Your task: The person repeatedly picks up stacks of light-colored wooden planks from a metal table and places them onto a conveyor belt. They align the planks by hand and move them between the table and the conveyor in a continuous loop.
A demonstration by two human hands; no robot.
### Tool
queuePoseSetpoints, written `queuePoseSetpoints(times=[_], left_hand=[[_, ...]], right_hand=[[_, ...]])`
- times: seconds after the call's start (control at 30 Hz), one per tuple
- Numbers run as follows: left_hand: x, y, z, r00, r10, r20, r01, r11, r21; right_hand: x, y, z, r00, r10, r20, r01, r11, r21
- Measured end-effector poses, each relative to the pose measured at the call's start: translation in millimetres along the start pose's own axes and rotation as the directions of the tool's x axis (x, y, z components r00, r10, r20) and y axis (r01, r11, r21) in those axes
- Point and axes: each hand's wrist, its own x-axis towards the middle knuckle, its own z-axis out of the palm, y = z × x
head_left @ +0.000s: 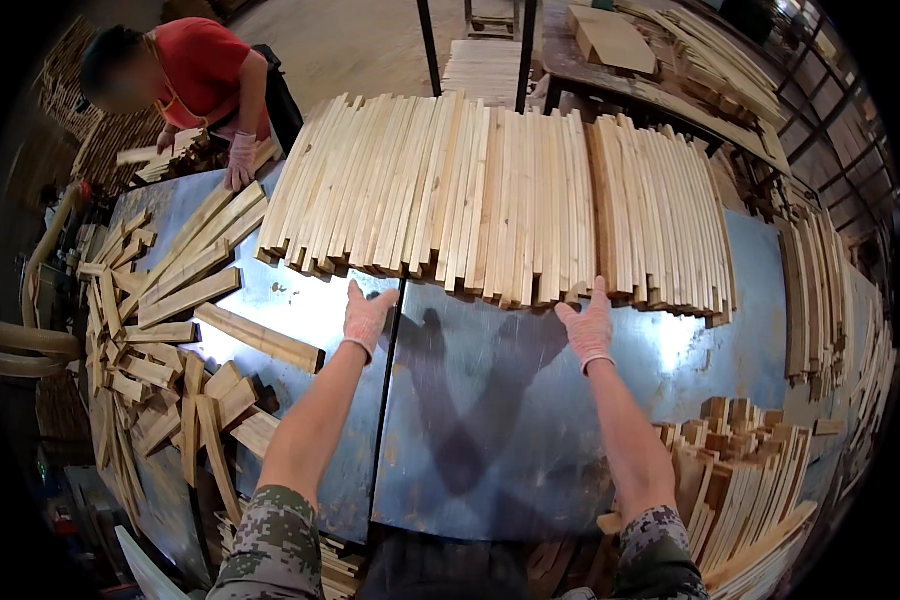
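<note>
Under both hands (480,322), wood slats (490,190) hide fingertips

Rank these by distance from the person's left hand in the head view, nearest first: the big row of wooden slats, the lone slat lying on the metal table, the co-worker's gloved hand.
1. Row of wooden slats: just ahead of the left hand.
2. Lone slat: to its left, on the metal table.
3. Co-worker's gloved hand: far upper left.
</note>
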Motion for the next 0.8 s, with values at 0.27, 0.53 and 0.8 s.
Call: queuePoseSetpoints(times=[0.27,0.53,0.8], left_hand=[[40.6,39.1,10.4,0.986,0.086,-0.141,-0.076,0.994,0.078],[69.5,17.9,5.0,0.969,0.193,-0.154,-0.151,0.957,0.248],[69.0,-10.7,-1.5,0.997,0.072,-0.037,-0.074,0.996,-0.046]], right_hand=[[70.5,1.3,12.6,1.000,0.023,-0.011,-0.025,0.969,-0.247],[97.2,-35.2,33.8,0.992,0.034,-0.125,-0.076,0.935,-0.347],[83.2,-42.0,35.0,0.977,0.109,-0.183,-0.164,0.934,-0.316]])
